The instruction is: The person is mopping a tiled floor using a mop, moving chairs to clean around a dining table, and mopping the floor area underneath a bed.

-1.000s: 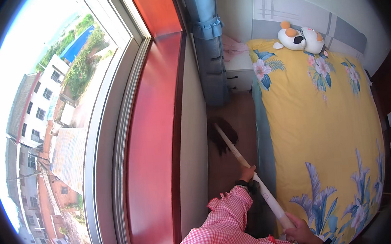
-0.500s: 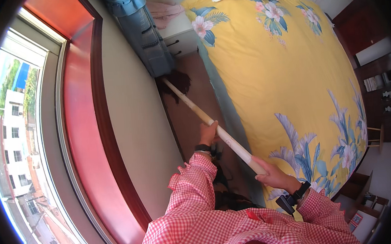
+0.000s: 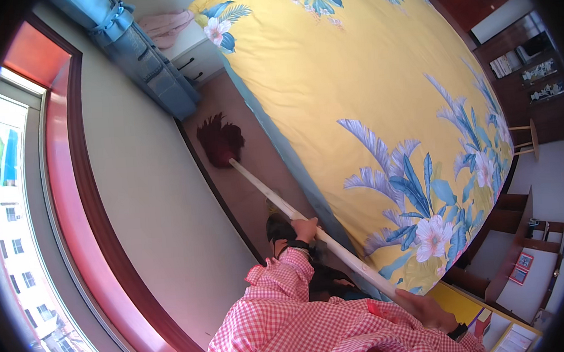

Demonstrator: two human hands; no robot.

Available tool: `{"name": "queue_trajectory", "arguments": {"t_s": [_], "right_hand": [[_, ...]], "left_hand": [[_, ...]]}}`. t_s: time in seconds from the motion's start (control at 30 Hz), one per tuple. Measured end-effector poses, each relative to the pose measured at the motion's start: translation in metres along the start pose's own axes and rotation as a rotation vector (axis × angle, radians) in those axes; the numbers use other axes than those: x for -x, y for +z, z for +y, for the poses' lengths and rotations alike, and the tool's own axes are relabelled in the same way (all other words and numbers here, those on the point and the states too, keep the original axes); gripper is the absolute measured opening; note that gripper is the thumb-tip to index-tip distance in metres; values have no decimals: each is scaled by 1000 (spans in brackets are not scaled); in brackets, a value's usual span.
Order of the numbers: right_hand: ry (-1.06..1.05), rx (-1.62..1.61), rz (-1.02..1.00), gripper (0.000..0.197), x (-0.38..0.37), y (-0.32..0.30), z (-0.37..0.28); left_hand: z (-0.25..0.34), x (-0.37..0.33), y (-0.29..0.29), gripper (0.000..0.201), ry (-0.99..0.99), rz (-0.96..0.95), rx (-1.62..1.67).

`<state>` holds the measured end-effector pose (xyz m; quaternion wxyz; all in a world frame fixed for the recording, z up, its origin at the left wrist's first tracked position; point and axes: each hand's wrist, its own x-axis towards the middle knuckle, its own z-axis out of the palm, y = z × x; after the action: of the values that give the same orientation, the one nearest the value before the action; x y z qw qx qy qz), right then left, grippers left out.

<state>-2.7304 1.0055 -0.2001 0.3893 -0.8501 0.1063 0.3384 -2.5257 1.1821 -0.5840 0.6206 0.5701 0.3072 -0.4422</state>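
A mop with a long pale wooden pole slants across the narrow strip of floor beside the bed. Its dark red strand head lies on the reddish-brown floor between wall and bed, fanned toward the curtain. My left hand is closed around the middle of the pole. Farther back, near its upper end, my right hand grips the same pole beside the bed's corner. Both arms wear pink-and-white checked sleeves, with dark bands at the wrists. Below my left hand a dark shoe partly shows.
The bed with its yellow flowered cover borders the strip on the right. On the left run a pale wall and a red window frame. A blue curtain and a white drawer cabinet stand at the far end.
The mop head has come out from beneath the curtain, back toward me, and shows fully. My right hand has drawn back and to the right along with the pole. The view has shifted too.
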Motion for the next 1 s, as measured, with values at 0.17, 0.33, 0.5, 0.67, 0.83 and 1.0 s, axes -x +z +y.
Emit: {"name": "queue_trajectory", "arguments": {"t_s": [0.17,0.33,0.5,0.67,0.83,1.0], "right_hand": [[427,-488,55,57,87,35,19],[590,-570,47,58,121,59,24],[640,-594,5,59,121,68,28],[649,-595,-68,60,89,65,29],[618,-567,-211,61,20,52,28],[516,-515,-267,58,-75,25,15]], "left_hand": [[-85,57,61,51,-33,-72,-308],[-141,105,80,58,114,-381,-1018],[-172,111,75,64,199,-450,-1257],[-118,106,61,66,177,-106,-642],[-39,35,52,58,299,121,-524],[74,-39,32,56,426,190,-472]]}}
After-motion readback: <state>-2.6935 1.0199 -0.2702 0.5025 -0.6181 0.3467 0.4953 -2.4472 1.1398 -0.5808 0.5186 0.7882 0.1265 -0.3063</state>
